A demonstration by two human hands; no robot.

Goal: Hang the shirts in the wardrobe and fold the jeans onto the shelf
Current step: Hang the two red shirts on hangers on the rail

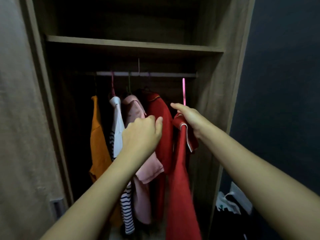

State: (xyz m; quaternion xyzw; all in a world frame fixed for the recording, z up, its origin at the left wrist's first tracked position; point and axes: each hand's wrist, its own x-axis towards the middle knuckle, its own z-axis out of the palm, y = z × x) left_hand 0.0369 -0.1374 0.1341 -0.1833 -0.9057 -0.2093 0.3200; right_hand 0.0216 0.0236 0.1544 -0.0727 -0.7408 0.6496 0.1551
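My right hand (189, 118) grips a pink hanger (183, 90) carrying a red shirt with white trim (181, 179); the hook points up just below the rail (147, 74), right of the hung clothes. My left hand (143, 134) presses against the hung garments, fingers curled on a dark red shirt (160, 110) and a pink shirt (134, 110). Further left on the rail hang a white and striped top (117, 122) and an orange shirt (97, 135).
A wooden shelf (131, 44) spans the wardrobe above the rail. The wardrobe's right wall (223, 84) stands close to my right hand. A door panel (20, 118) is at the left. Bags and dark items (230, 205) lie on the floor at the lower right.
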